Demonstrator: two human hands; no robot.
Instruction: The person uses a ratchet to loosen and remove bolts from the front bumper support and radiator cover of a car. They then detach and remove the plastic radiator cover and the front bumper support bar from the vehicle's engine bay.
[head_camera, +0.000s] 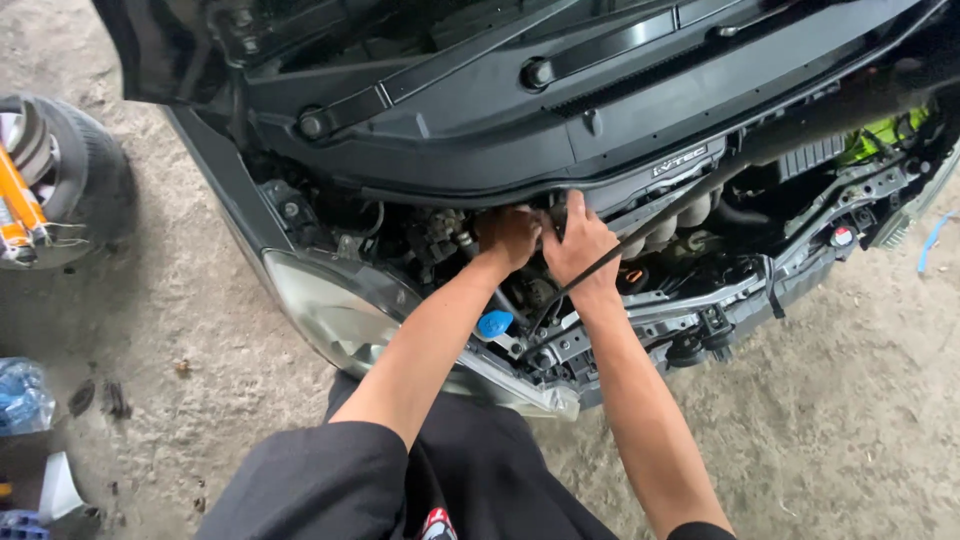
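Observation:
Both my hands reach into the open engine bay (700, 250) of a dark car, just under the black cowl panel (520, 130). My left hand (508, 236) is curled down among hoses and wiring, and its fingers are hidden. My right hand (582, 246) sits beside it, touching it, with the thumb up and the fingers wrapped on a small dark part (553, 214) between the two hands. A thin black prop rod (690, 200) runs diagonally across in front of my right wrist. Below my left forearm is a blue filler cap (495, 323).
The headlight (335, 310) and the front crossmember (700, 300) lie near my arms. A loose wheel (70, 180) with an orange tool stands at the left on the dirt floor. A blue plastic bag (20, 395) lies at lower left. Wiper arms (600, 50) cross the top.

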